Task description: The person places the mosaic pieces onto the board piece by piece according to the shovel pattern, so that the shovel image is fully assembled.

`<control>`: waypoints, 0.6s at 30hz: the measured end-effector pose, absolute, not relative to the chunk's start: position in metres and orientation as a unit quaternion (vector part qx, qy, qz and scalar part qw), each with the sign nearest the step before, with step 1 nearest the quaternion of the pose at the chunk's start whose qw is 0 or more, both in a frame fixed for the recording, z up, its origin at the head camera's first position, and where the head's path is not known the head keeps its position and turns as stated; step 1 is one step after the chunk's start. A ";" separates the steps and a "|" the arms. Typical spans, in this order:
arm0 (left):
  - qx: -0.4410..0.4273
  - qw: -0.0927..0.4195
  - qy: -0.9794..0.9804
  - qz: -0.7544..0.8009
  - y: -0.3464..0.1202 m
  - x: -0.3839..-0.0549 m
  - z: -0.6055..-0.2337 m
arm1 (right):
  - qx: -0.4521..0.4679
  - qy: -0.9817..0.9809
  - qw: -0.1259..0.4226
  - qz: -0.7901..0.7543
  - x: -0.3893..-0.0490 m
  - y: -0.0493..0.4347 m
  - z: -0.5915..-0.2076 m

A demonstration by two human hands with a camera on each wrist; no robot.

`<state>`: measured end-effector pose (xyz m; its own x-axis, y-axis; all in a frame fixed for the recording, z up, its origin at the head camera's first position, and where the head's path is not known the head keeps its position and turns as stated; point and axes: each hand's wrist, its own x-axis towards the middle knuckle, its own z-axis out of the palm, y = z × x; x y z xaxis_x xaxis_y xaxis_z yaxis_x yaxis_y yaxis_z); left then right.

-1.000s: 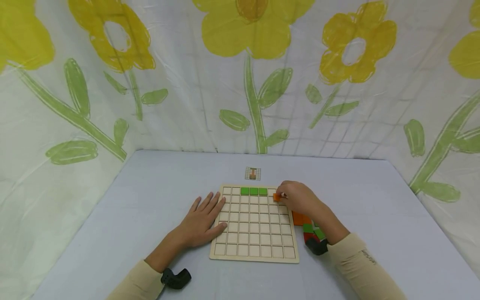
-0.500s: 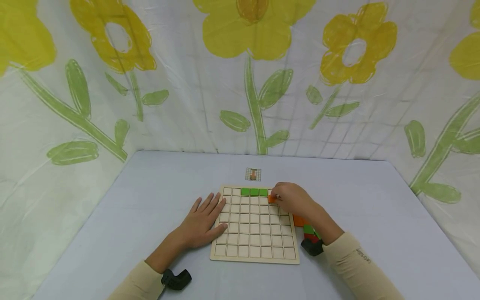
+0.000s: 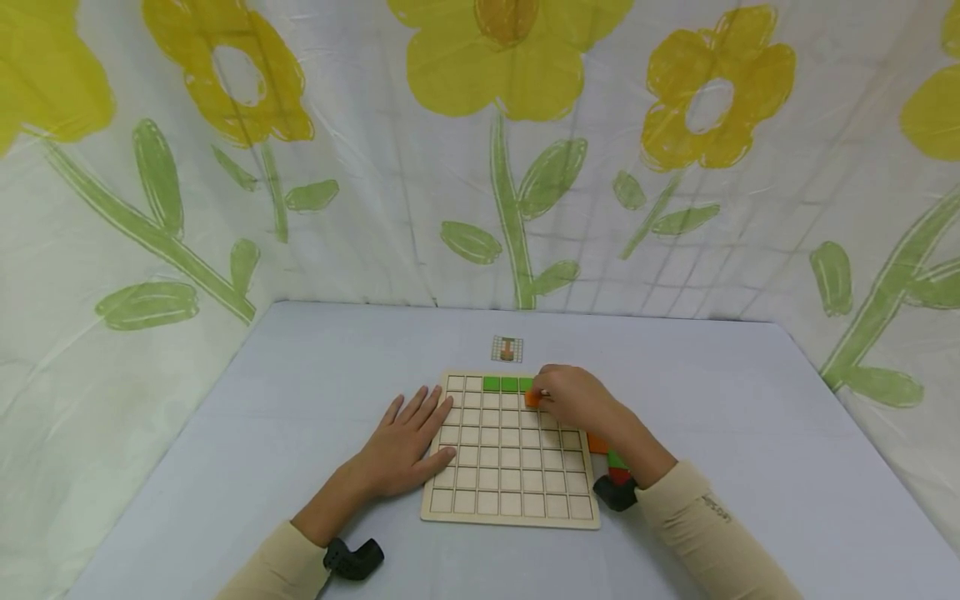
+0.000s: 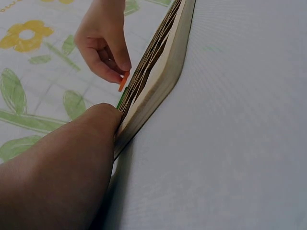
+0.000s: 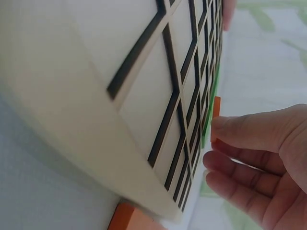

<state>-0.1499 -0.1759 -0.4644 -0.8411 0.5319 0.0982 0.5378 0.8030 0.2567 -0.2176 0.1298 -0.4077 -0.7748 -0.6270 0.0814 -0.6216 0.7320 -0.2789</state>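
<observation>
My right hand (image 3: 576,397) pinches a small orange square tile (image 3: 532,399) between thumb and fingers, over the far rows of a wooden grid board (image 3: 510,522). In the right wrist view the orange tile (image 5: 216,108) stands close over the grid, beside the row of green tiles. Several green square tiles (image 3: 508,384) sit in the board's farthest row, partly covered by the right fingertips. My left hand (image 3: 401,450) lies flat with fingers spread, its fingertips and thumb on the board's left edge. From the left wrist, the held orange tile (image 4: 123,81) shows edge-on.
Just beyond the board lies a small picture card (image 3: 507,349) with a grid pattern. Orange tiles (image 3: 597,443), a green tile (image 3: 617,460) and a red tile (image 3: 619,477) lie by its right edge, partly under the right forearm. A flower-printed cloth (image 3: 360,167) hangs behind the table.
The right hand has moved left across the far part of the board with the orange tile, from near the right edge to just below the green row. The left hand stays in place.
</observation>
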 end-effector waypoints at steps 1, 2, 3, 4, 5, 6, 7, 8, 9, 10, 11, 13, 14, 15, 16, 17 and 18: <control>-0.282 0.011 -0.949 -0.140 -0.176 -0.150 -0.464 | -0.334 0.931 0.011 -0.146 -0.217 0.128 -0.407; -0.281 0.010 -0.949 -0.141 -0.176 -0.150 -0.464 | -0.335 0.931 0.013 -0.146 -0.217 0.127 -0.407; -0.281 0.010 -0.949 -0.142 -0.176 -0.149 -0.465 | -0.335 0.931 0.014 -0.145 -0.217 0.126 -0.407; -0.281 0.010 -0.949 -0.143 -0.176 -0.149 -0.465 | -0.337 0.930 0.013 -0.144 -0.217 0.125 -0.407; -0.280 0.010 -0.949 -0.143 -0.176 -0.149 -0.465 | -0.339 0.930 0.012 -0.142 -0.216 0.124 -0.407; -0.280 0.010 -0.949 -0.143 -0.176 -0.149 -0.464 | -0.342 0.929 0.010 -0.140 -0.216 0.123 -0.407; -0.280 0.010 -0.949 -0.142 -0.176 -0.149 -0.464 | -0.345 0.928 0.008 -0.139 -0.216 0.122 -0.407; -0.280 0.011 -0.949 -0.140 -0.176 -0.149 -0.464 | -0.348 0.927 0.006 -0.139 -0.216 0.121 -0.407; -0.281 0.011 -0.950 -0.139 -0.176 -0.149 -0.464 | -0.352 0.926 0.003 -0.138 -0.216 0.120 -0.407; -0.281 0.011 -0.950 -0.138 -0.176 -0.149 -0.463 | -0.357 0.924 0.001 -0.137 -0.216 0.119 -0.407; -0.282 0.013 -0.949 -0.138 -0.176 -0.148 -0.463 | -0.361 0.923 -0.001 -0.136 -0.216 0.118 -0.407; -0.282 0.015 -0.949 -0.138 -0.176 -0.149 -0.463 | -0.366 0.921 -0.003 -0.135 -0.216 0.116 -0.407; -0.282 0.015 -0.949 -0.138 -0.176 -0.149 -0.463 | -0.370 0.919 -0.005 -0.134 -0.216 0.116 -0.407; -0.281 0.014 -0.949 -0.139 -0.176 -0.149 -0.463 | -0.373 0.918 -0.006 -0.134 -0.216 0.115 -0.408; -0.281 0.014 -0.950 -0.138 -0.176 -0.149 -0.463 | -0.376 0.917 -0.007 -0.133 -0.216 0.114 -0.408; -0.280 0.014 -0.950 -0.138 -0.176 -0.149 -0.463 | -0.377 0.917 -0.006 -0.133 -0.216 0.113 -0.408; -0.279 0.013 -0.950 -0.137 -0.176 -0.149 -0.464 | -0.377 0.917 -0.005 -0.132 -0.216 0.112 -0.408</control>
<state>-0.1491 -0.1758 -0.4637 -0.8436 0.5274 0.1013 0.5345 0.8062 0.2536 -0.2163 0.1118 -0.4080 -0.7163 -0.6893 0.1086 -0.6919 0.6814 -0.2387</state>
